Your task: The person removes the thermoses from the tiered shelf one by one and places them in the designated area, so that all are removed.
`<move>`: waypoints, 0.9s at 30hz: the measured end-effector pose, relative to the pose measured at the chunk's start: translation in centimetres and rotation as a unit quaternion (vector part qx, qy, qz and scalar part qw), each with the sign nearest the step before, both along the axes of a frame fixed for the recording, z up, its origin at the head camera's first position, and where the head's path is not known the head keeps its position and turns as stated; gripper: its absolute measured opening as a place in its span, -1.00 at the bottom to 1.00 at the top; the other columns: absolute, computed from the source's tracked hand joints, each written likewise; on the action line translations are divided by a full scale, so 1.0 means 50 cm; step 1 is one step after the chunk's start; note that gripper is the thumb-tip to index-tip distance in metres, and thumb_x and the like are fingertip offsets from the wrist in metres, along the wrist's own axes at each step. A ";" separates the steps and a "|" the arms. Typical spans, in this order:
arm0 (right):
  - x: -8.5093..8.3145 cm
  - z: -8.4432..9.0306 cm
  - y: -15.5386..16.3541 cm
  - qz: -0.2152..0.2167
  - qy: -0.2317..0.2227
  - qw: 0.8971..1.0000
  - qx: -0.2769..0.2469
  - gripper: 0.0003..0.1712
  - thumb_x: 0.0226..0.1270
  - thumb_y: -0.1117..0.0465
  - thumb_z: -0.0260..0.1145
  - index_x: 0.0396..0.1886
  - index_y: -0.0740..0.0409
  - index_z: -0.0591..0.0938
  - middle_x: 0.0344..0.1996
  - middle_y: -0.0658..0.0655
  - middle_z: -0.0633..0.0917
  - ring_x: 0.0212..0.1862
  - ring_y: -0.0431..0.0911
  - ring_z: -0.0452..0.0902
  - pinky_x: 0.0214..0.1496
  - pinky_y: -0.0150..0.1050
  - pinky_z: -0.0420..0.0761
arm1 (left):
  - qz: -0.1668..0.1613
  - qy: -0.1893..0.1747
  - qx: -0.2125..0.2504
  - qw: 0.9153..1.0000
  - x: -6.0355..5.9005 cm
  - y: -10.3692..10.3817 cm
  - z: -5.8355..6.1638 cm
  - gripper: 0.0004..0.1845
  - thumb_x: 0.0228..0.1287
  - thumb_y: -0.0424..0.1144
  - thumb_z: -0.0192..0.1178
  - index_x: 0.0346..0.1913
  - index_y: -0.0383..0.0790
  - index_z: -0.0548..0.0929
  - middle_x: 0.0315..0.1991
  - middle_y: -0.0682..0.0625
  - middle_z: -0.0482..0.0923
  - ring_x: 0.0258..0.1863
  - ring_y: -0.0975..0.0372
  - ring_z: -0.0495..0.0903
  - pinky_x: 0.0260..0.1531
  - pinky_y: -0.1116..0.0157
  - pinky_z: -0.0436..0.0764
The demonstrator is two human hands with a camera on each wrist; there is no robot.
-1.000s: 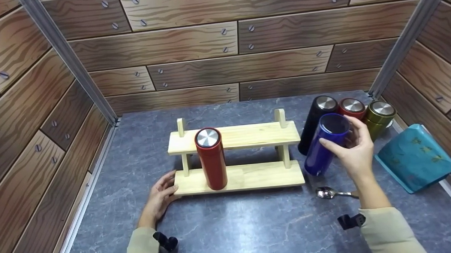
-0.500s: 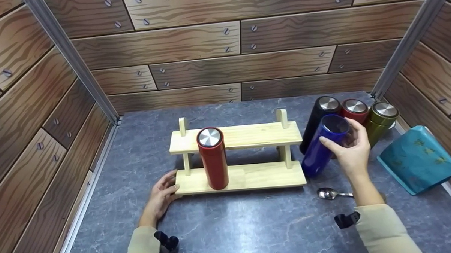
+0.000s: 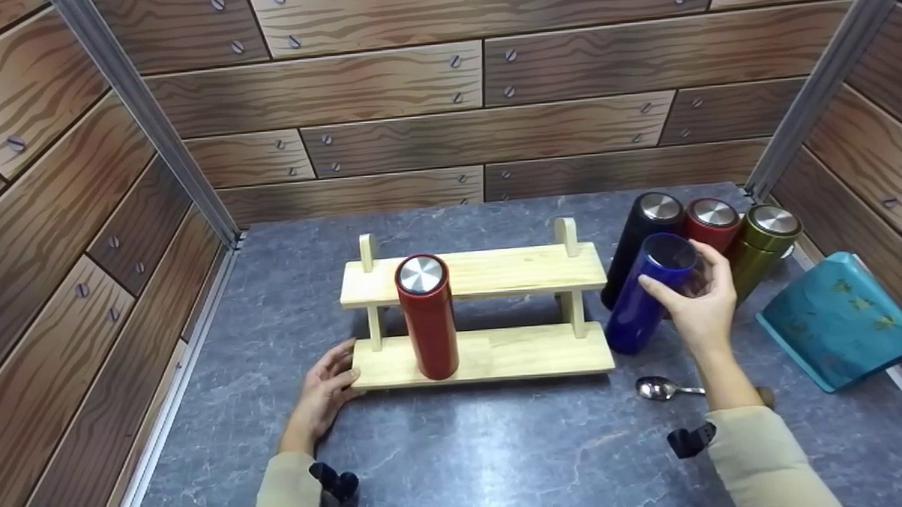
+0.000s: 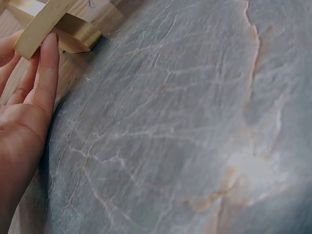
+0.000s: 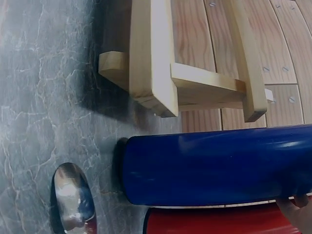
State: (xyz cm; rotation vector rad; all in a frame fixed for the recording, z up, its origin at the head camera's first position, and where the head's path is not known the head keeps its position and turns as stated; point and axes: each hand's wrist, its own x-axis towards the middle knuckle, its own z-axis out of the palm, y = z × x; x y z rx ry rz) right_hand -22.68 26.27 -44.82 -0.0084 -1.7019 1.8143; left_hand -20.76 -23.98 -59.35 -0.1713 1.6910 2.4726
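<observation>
A two-tier wooden shelf [image 3: 529, 352] stands on the grey table, with a red thermos bottle [image 3: 428, 329] upright on its lower board. My left hand [image 3: 323, 389] grips the left end of that board; in the left wrist view, fingers [image 4: 46, 73] lie against the board's end. To the right of the shelf, my right hand [image 3: 704, 305] holds a blue bottle [image 3: 640, 311] by its upper part, thumb on the near side. The bottle leans slightly, its top to the right. In the right wrist view its base is close to the table; whether they touch, I cannot tell.
Behind the blue bottle are a black bottle [image 3: 645, 224], a second red bottle [image 3: 711, 218] and an olive-green bottle [image 3: 762, 246]. A spoon [image 3: 658, 388] lies in front, partly hidden by my right wrist. A teal bag [image 3: 836, 322] is at the far right.
My right hand has shifted slightly left with the blue bottle, bringing it a little closer to the shelf. The left hand keeps its hold on the shelf board.
</observation>
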 end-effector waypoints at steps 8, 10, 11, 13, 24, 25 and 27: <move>-0.002 -0.007 0.003 -0.001 -0.011 1.000 -0.001 -0.19 -0.26 0.58 0.49 0.12 0.28 0.44 -0.01 0.14 0.57 -0.01 -0.06 0.43 -0.01 -0.33 0.42 | -0.002 -0.001 -0.003 1.000 0.000 0.001 -0.003 -0.37 0.14 -0.54 0.18 0.31 -0.28 0.31 0.11 -0.25 0.38 -0.12 0.01 0.53 -0.25 0.12 0.57; -0.003 -0.007 0.004 0.001 -0.013 1.000 0.000 -0.19 -0.25 0.58 0.49 0.13 0.28 0.44 0.00 0.17 0.56 0.00 -0.05 0.42 0.00 -0.34 0.42 | -0.002 0.000 0.002 1.000 0.000 0.002 -0.002 -0.37 0.14 -0.54 0.17 0.32 -0.27 0.31 0.12 -0.25 0.38 -0.11 0.01 0.52 -0.24 0.11 0.57; -0.004 -0.007 0.005 0.002 -0.013 1.000 0.000 -0.19 -0.24 0.58 0.48 0.13 0.29 0.43 0.01 0.19 0.55 0.00 -0.03 0.42 0.00 -0.34 0.41 | -0.002 0.000 0.004 1.000 0.000 0.002 -0.002 -0.37 0.14 -0.54 0.17 0.32 -0.27 0.31 0.12 -0.25 0.37 -0.11 0.01 0.52 -0.23 0.11 0.57; -0.005 -0.008 0.007 0.009 -0.013 1.000 0.001 -0.19 -0.23 0.59 0.47 0.14 0.29 0.42 0.02 0.24 0.53 0.01 0.00 0.41 0.00 -0.34 0.41 | 0.000 0.001 0.007 1.000 0.001 0.002 -0.002 -0.37 0.14 -0.54 0.17 0.31 -0.27 0.32 0.13 -0.25 0.37 -0.10 0.01 0.52 -0.23 0.11 0.57; -0.019 -0.055 0.042 0.009 -0.024 1.000 -0.001 -0.21 -0.14 0.57 0.45 0.19 0.18 0.45 -0.07 0.09 0.56 -0.08 -0.08 0.46 -0.12 -0.35 0.45 | 0.002 -0.004 0.007 1.000 -0.001 0.000 -0.004 -0.37 0.13 -0.53 0.19 0.31 -0.27 0.33 0.13 -0.24 0.37 -0.11 0.01 0.54 -0.25 0.11 0.57; -0.018 -0.057 0.043 0.011 -0.020 1.000 -0.003 -0.21 -0.14 0.57 0.44 0.18 0.19 0.45 -0.07 0.10 0.56 -0.08 -0.08 0.46 -0.13 -0.35 0.46 | 0.001 -0.004 0.007 1.000 -0.001 0.000 -0.004 -0.37 0.13 -0.53 0.19 0.31 -0.27 0.33 0.13 -0.24 0.37 -0.11 0.01 0.53 -0.25 0.11 0.57; -0.017 -0.061 0.044 0.016 -0.007 1.000 -0.011 -0.22 -0.14 0.59 0.43 0.17 0.21 0.45 -0.07 0.13 0.57 -0.09 -0.07 0.47 -0.13 -0.36 0.49 | 0.001 -0.003 0.009 1.000 0.000 -0.001 -0.004 -0.37 0.13 -0.54 0.19 0.31 -0.27 0.33 0.13 -0.24 0.37 -0.10 0.01 0.53 -0.24 0.12 0.57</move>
